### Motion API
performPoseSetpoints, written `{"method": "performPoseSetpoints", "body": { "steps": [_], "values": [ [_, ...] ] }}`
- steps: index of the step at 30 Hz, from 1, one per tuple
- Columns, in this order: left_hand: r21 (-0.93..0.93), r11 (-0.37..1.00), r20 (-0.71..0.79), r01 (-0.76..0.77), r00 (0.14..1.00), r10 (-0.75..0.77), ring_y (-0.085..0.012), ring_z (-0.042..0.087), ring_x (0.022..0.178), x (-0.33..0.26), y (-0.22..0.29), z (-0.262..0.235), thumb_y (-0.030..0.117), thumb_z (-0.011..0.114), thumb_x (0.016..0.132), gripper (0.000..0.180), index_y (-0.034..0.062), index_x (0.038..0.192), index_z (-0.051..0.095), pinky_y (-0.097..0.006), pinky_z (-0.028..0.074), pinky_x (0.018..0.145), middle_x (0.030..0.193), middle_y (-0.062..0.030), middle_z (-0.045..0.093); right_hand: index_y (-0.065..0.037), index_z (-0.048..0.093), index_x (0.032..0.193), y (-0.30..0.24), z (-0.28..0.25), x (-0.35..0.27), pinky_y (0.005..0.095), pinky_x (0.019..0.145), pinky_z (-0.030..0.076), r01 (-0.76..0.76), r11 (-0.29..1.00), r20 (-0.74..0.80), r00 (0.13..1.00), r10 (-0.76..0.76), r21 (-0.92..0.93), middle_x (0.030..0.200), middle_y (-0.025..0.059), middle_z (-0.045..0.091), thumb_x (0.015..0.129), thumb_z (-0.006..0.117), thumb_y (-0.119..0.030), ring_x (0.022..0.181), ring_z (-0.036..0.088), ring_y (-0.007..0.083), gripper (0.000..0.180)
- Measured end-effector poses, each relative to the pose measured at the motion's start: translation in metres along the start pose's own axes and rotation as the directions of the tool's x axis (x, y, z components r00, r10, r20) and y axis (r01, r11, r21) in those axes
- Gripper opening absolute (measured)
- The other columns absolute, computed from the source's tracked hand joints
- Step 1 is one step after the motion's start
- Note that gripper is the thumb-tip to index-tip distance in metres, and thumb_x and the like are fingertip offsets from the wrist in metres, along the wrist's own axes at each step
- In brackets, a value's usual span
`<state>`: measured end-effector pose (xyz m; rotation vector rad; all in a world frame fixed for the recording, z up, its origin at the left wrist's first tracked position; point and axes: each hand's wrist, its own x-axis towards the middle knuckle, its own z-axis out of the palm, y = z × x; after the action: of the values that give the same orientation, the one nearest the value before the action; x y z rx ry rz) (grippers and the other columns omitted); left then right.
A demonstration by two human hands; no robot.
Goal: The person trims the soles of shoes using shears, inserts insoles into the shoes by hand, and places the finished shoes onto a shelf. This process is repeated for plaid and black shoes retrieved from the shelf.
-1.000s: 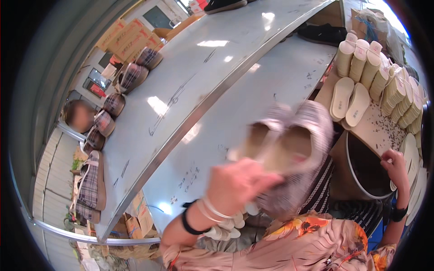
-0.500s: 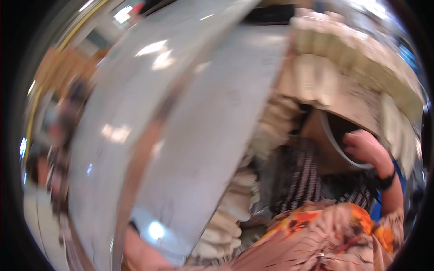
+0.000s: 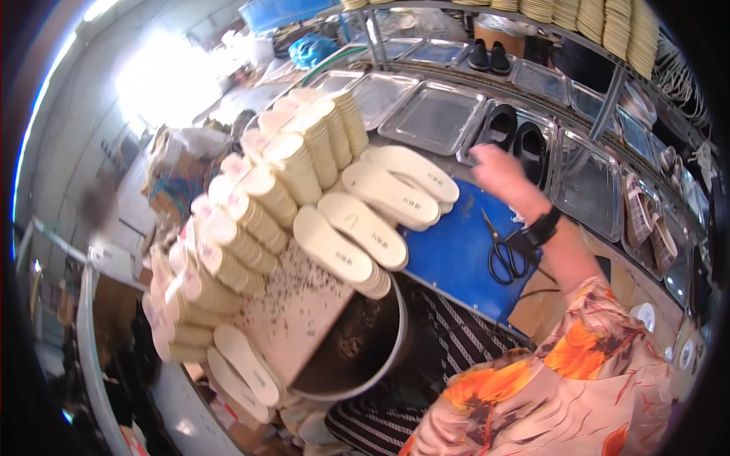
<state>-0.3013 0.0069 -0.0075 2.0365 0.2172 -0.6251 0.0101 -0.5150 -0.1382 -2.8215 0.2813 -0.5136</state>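
My right hand (image 3: 498, 173), with a black band (image 3: 543, 226) on its wrist, reaches over the front edge of a metal tray holding a pair of black shoes (image 3: 530, 150). It is slightly blurred, and its fingers are mostly turned away from view. Below it, black-handled scissors (image 3: 503, 258) lie on a blue mat (image 3: 449, 254). Cream insoles (image 3: 365, 232) lie in pairs left of the mat, partly over its edge. Taller stacks of insoles (image 3: 285, 163) stand behind and to the left. My left hand is out of view.
A round bin (image 3: 397, 342) with dark scraps stands against my lap, beside a cardboard surface (image 3: 285, 327) strewn with crumbs. Metal trays (image 3: 432, 114) line the far side, under a shelf post (image 3: 610, 102). Plaid shoes (image 3: 650, 228) stand at the right.
The view has swung from large pale sheets to the insole workplace. My right hand has gone from above the bin to the black shoes' tray. My left forearm has left the picture.
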Motion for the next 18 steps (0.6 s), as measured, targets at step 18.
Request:
{"method": "performPoseSetpoints", "body": {
  "steps": [18],
  "values": [
    [0.200,0.751,0.338,-0.630,0.764,0.550,-0.0322,0.059,0.089,0.263,0.052,0.147,0.011,0.063,0.080,0.030,0.0010,0.108,0.056,-0.034,0.049,0.073,0.098,-0.0170,0.060,-0.006,0.067,0.078,0.062,0.019,0.077,0.0402,0.074,0.050,-0.411,0.906,0.439,0.798,0.413,-0.106,0.085,0.0132,0.066,0.071,0.055,-0.026,0.084,0.063,0.0310,0.024]
  ]
}}
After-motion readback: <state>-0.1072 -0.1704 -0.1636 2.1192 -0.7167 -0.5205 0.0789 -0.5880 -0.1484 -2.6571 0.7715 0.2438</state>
